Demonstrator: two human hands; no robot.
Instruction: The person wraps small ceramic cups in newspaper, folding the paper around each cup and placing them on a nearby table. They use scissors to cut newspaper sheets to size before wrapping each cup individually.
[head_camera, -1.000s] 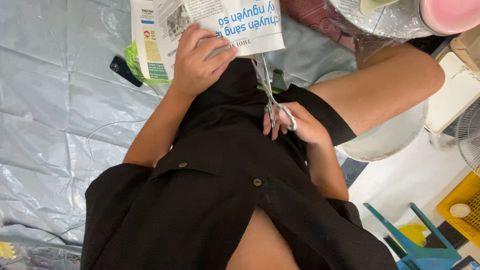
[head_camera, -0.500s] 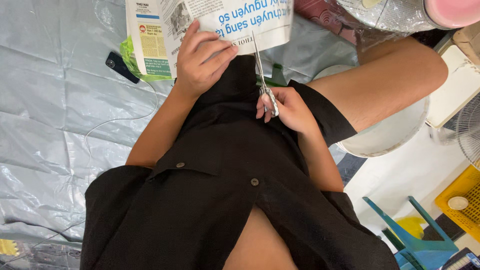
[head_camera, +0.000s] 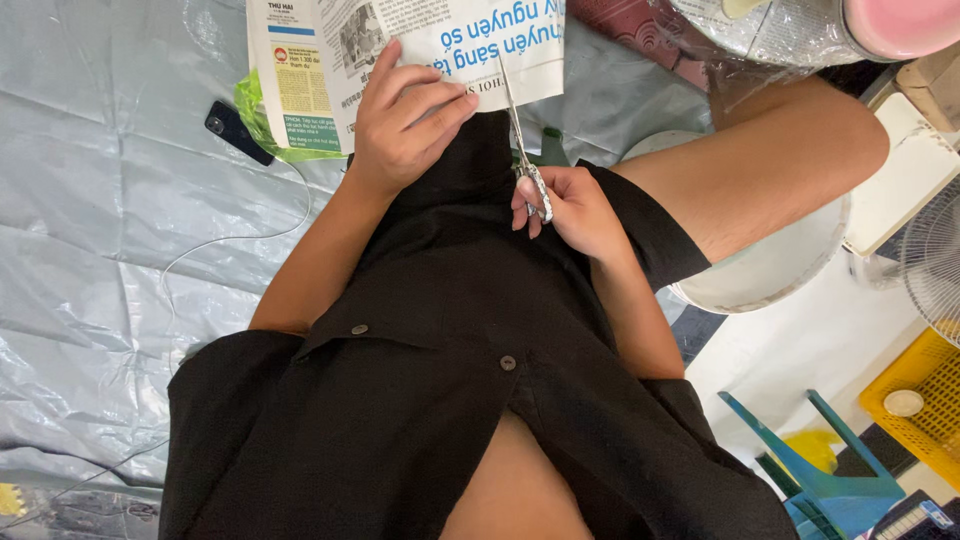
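My left hand (head_camera: 405, 120) grips the near edge of a folded newspaper (head_camera: 400, 45) held over my lap. My right hand (head_camera: 570, 205) holds a pair of metal scissors (head_camera: 522, 145) by the handles. The blades point away from me and reach into the newspaper's lower edge, just right of my left fingers. I cannot tell how far apart the blades are. I am seated in black clothes, with my right knee (head_camera: 790, 160) raised.
A grey plastic sheet (head_camera: 110, 250) covers the floor at left, with a black phone (head_camera: 237, 131) and a thin white cable on it. A white stool (head_camera: 780, 265) is under my leg. A yellow basket (head_camera: 915, 400), a fan and a teal plastic stool (head_camera: 830, 470) stand right.
My right hand lifted the scissors from my lap up to the newspaper's edge. The blades now sit in the paper. My left hand kept its grip on the sheet.
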